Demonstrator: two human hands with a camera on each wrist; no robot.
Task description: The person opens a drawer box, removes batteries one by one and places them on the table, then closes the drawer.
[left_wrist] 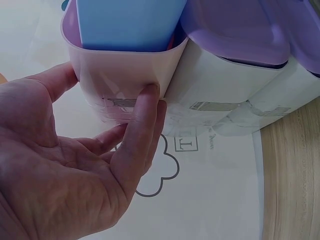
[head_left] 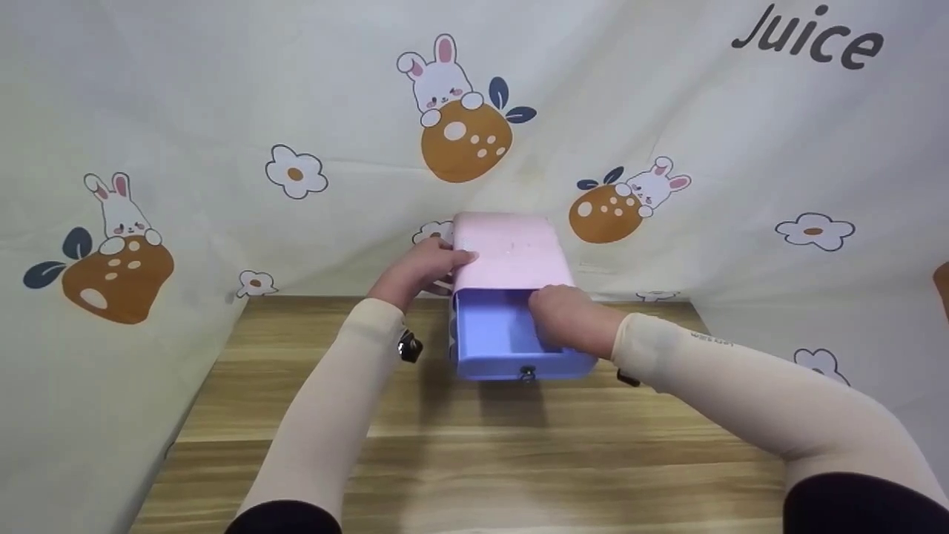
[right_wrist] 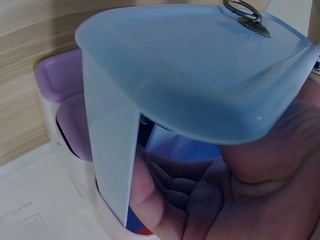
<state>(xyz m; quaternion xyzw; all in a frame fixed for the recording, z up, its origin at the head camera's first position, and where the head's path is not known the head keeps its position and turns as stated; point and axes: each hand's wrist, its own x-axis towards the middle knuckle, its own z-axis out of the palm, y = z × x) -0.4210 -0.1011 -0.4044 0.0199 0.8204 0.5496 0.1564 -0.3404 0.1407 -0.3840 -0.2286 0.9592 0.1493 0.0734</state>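
A small drawer unit with a pink casing [head_left: 508, 248] stands on the table against the cloth backdrop. Its blue drawer [head_left: 482, 367] is pulled out toward me, with a metal ring pull [head_left: 527, 373] on the front. My left hand [head_left: 422, 267] holds the pink casing by its left side, thumb near the top edge; the left wrist view shows the fingers spread over the casing's outside. Deep in the blue drawer is my right hand [head_left: 574, 319], fingers bent. Its fingertips are hidden toward the back, and I cannot tell whether they hold anything. A sliver of red [right_wrist: 145, 231] shows beside the fingers.
Purple drawers [left_wrist: 235, 30] in white casings sit pushed in below the pink one. The wooden table [head_left: 474, 460] stretches in front of the unit. A cloth backdrop [head_left: 356, 89] with rabbits and flowers hangs behind and along both sides.
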